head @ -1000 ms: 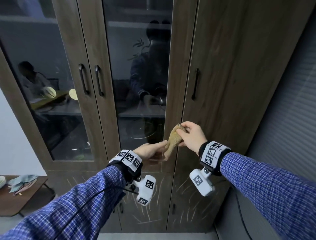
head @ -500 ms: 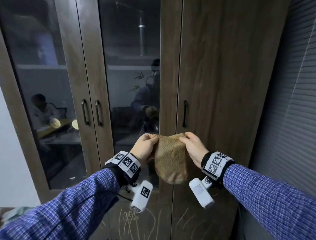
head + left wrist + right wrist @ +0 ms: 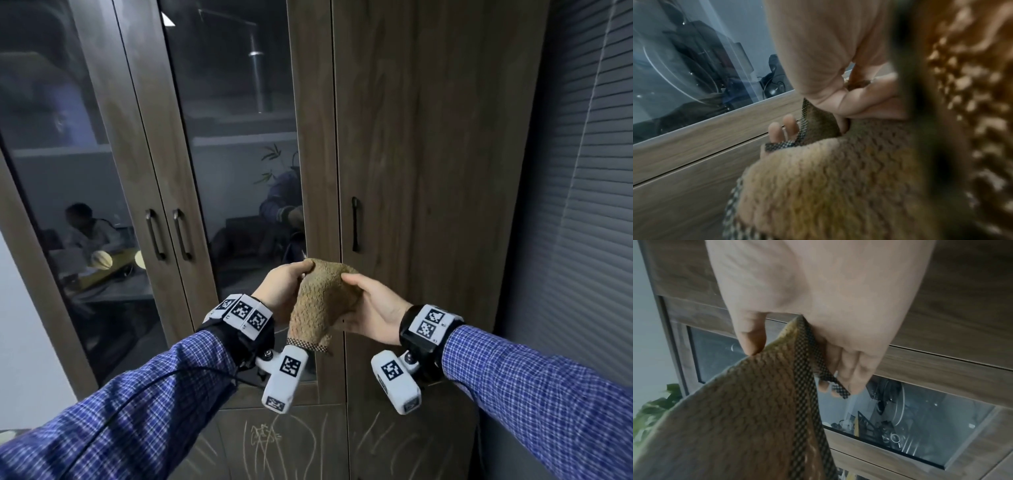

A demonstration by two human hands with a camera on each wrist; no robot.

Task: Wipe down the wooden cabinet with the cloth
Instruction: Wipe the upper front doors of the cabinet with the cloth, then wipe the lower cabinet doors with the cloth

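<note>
Presently, both hands were raised before the wooden cabinet (image 3: pixel 428 154). The left hand (image 3: pixel 282 291) pinched the cloth (image 3: pixel 322 301) at its top; the right hand (image 3: pixel 373 308) cupped and gripped its side.

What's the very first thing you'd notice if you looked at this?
A fuzzy tan cloth bunched up in the middle, gripped by the left hand and the right hand. Behind them stands a tall wooden cabinet with dark glass doors, and pale scribbles low down on it.
</note>
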